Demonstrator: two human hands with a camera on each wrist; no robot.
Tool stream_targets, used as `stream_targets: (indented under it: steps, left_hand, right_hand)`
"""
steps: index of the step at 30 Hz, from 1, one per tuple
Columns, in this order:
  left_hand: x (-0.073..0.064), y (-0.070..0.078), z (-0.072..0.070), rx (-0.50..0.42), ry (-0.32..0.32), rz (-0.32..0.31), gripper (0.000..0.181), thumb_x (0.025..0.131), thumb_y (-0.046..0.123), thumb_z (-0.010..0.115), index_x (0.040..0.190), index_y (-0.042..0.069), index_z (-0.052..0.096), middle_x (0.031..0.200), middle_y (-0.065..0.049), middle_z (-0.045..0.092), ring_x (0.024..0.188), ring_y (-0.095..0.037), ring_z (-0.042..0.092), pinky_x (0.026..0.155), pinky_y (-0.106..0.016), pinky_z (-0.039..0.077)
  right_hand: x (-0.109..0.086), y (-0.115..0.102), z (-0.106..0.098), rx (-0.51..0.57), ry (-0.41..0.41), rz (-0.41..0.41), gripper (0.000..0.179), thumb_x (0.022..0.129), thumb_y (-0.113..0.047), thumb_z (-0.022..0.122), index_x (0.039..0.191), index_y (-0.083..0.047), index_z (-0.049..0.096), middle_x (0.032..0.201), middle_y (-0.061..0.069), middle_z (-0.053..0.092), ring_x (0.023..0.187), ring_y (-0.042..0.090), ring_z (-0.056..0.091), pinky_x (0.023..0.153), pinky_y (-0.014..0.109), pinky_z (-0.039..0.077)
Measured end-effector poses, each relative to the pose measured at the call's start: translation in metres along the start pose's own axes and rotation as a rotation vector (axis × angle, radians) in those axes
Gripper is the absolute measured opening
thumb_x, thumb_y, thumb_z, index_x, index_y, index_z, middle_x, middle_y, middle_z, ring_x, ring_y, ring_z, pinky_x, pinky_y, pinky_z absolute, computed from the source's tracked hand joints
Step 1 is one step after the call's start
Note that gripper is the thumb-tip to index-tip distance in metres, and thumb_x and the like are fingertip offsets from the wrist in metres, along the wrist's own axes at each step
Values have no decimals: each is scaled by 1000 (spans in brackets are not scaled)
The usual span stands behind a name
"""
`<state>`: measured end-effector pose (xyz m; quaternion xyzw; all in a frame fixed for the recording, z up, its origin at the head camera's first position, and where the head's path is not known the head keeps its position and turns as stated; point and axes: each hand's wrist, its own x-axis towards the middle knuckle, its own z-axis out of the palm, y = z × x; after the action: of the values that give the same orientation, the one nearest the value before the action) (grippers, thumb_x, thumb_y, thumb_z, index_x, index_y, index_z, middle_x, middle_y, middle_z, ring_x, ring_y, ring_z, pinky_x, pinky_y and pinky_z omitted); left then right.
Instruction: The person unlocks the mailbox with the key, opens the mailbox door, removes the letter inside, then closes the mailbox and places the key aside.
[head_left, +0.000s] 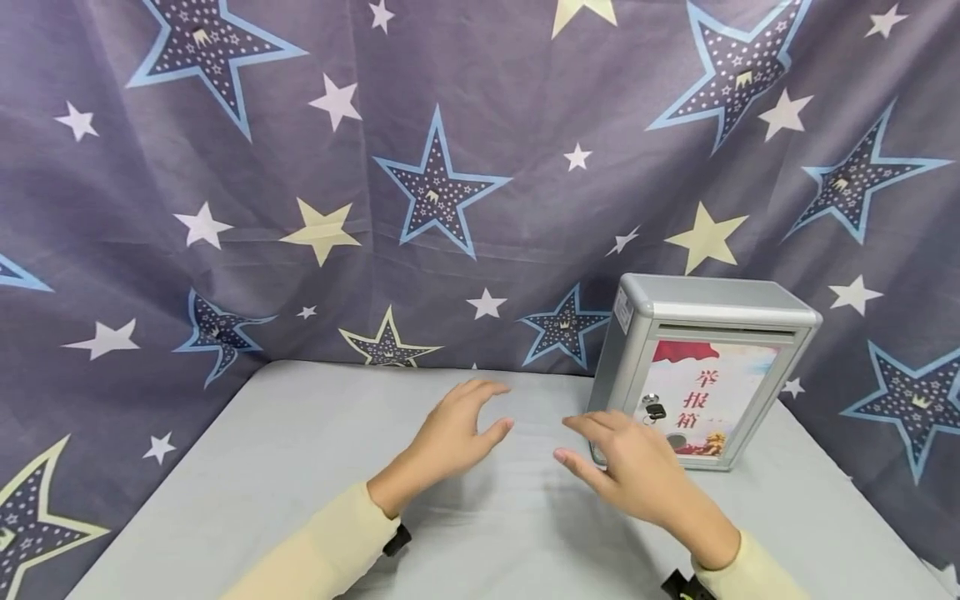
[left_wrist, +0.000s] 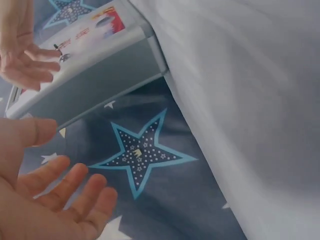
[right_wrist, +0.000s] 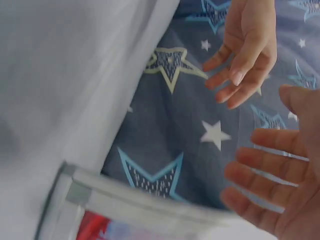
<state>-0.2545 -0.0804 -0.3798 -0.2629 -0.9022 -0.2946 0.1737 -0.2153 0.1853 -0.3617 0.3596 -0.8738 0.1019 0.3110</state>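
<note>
A grey metal report box stands upright at the right of the table, with a slot under its top edge. Its white and red front panel bears red characters, and a small key sits in the lock. My right hand hovers in front of the box's lower left side, overlapping it in the head view, fingers relaxed and holding nothing. To the left, my left hand floats above the table, palm turned inward, also holding nothing. The left wrist view shows the box's side beyond the spread fingers.
A pale grey cloth covers the table. Behind it hangs a dark curtain printed with stars, meeting the table's back edge. The box stands close to this curtain. Cream sleeves and dark wrist straps show on both arms.
</note>
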Motion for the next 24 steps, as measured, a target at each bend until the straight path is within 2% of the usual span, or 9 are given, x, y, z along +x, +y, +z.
stream_targets:
  steps: [3,11,17,19,24]
  left_hand:
    - [10,4,5,-66,19,27,45,97,32,72,137,15,63,133,0,64,121,-22,60,100,-42,53]
    - [34,13,27,-130,27,84,49,95,34,74,138,15,63,131,1,63,115,-20,60,95,-40,55]
    - [52,25,45,-303,59,114,43,95,25,75,135,12,64,126,-5,65,108,-18,62,89,-36,59]
    - [56,28,51,-346,61,111,42,95,23,74,135,11,64,125,-6,65,107,-18,62,89,-37,60]
    - [66,33,62,-418,84,89,41,95,20,75,133,11,64,122,-5,64,106,-20,64,87,-27,60]
  right_hand:
    - [3,13,-6,25,70,-24,41,95,-43,72,116,-9,76,109,3,75,97,22,72,77,42,62]
    - [5,36,-20,73,269,-12,33,96,-33,70,113,-5,75,106,7,74,97,25,70,75,45,60]
    - [8,51,-17,73,510,4,34,99,-30,61,100,0,76,95,11,74,88,29,70,75,43,56]
    - [10,56,-15,66,591,18,32,97,-27,61,96,1,76,90,13,74,82,31,69,73,41,54]
    - [12,70,-16,71,744,86,26,91,-19,64,92,4,75,83,19,71,74,36,64,72,38,48]
